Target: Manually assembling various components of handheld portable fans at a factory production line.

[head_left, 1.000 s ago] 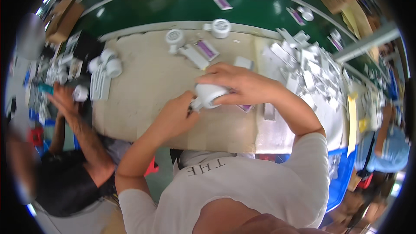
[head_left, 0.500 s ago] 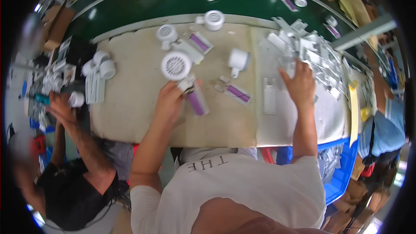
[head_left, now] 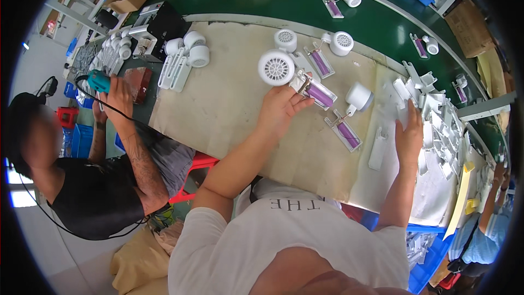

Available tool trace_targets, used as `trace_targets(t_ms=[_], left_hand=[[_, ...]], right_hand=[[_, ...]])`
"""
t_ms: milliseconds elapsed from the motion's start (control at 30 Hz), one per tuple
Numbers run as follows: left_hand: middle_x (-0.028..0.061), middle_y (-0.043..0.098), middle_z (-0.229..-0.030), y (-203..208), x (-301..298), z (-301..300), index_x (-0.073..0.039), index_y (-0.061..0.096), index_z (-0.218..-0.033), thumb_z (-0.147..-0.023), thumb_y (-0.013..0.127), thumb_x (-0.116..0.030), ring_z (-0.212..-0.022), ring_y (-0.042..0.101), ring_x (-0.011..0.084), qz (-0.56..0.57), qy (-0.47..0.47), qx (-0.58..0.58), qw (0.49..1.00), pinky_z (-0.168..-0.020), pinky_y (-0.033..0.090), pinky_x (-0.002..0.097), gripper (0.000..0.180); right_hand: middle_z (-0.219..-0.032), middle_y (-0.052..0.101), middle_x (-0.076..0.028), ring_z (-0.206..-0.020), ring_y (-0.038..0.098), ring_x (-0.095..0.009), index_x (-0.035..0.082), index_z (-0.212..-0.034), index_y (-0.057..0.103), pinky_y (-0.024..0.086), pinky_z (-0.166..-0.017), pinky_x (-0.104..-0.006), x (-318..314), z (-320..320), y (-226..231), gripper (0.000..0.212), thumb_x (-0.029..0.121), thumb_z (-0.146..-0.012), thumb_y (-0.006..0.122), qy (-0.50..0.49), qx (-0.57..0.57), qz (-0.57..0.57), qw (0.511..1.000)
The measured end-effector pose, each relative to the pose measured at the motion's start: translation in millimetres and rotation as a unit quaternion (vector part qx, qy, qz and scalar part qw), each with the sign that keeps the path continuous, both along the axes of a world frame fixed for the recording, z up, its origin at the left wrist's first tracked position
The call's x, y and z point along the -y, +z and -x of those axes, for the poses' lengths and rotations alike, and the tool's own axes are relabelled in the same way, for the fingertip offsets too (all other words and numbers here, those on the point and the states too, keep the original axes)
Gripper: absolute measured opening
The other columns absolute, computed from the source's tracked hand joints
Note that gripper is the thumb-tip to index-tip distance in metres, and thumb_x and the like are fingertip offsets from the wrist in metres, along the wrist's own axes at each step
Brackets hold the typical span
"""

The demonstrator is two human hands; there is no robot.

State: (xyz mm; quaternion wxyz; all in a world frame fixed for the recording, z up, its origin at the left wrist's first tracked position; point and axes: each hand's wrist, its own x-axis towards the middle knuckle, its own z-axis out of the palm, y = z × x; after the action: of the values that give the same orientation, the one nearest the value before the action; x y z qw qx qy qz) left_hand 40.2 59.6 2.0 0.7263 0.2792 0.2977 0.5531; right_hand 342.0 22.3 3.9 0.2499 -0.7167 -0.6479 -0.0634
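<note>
My left hand (head_left: 278,110) is closed on a small white handheld fan (head_left: 276,68) with a round grille; its opened handle shows a purple cell. The right hand (head_left: 409,137) has thumb and fingers apart, its fingertips at the near edge of a pile of white plastic handle pieces (head_left: 436,123). Whether those tips touch a piece I cannot tell. One single handle piece (head_left: 377,150) lies left of that hand. Between my hands rest an open handle with a purple cell (head_left: 347,134) and a white fan head (head_left: 359,97). Beyond are more fan heads (head_left: 341,43).
A green conveyor belt (head_left: 262,1) runs along the far side, carrying more open fans. Assembled white fans (head_left: 188,57) stand at the table's left. A co-worker there holds a green power tool (head_left: 99,81). A blue bin (head_left: 431,259) of parts sits below right.
The view has swung left, so the table appears farther right. My left hand has turned the fan's handle to point more rightward. The co-worker's hand and green tool are higher.
</note>
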Motion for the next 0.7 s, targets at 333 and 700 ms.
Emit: trace_targets(t_ms=[333,700], left_hand=[[0.0100,0.047,-0.123,5.1,10.5,-18.9,-0.002,0.042,-0.122,-0.089,0.044,-0.018,-0.112,0.047,0.0206,-0.060,0.098,0.063,0.991,-0.094,0.038,0.0363,0.037],[0.0095,0.054,-0.112,-7.3,13.3,-18.4,-0.001,0.048,-0.114,-0.084,0.051,-0.006,-0.102,0.053,0.0198,-0.117,0.264,0.028,0.957,-0.088,0.042,0.0340,0.030]], right_hand=[[-0.111,0.057,-0.005,-0.093,0.052,-0.024,0.007,-0.113,0.055,0.045,-0.080,-0.0319,-18.5,156.3,40.6,0.060,0.000,-0.055,0.068,0.337,-0.098,-0.162,0.922],[-0.113,0.058,-0.006,-0.106,0.051,-0.027,0.009,-0.114,0.056,0.038,-0.091,-0.0372,-24.3,173.1,42.8,0.052,0.014,-0.064,0.069,0.349,-0.044,-0.196,0.915]])
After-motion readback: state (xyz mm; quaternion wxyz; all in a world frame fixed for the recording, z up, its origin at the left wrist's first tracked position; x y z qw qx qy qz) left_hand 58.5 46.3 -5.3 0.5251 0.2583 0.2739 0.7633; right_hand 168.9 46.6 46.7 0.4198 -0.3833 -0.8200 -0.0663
